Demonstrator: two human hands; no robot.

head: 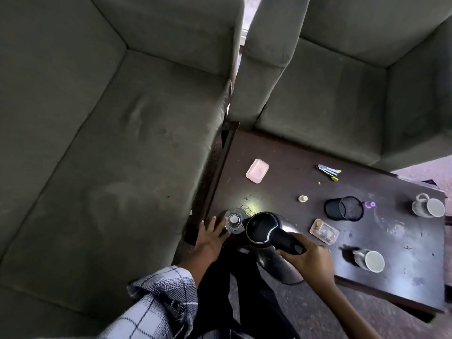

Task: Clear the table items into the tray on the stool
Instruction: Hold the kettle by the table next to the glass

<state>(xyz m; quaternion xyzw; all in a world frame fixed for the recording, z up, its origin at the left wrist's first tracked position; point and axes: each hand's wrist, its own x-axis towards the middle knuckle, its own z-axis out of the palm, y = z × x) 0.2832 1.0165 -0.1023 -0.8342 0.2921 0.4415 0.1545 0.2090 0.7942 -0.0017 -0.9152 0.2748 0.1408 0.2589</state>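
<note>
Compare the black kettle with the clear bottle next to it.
The kettle is black, opaque and much the bigger; the bottle is clear and slim, with a pale cap. The right hand grips the kettle's handle, while the left hand only reaches the bottle with straight fingers. Both are side by side at the corner of the table nearest the person.
</note>
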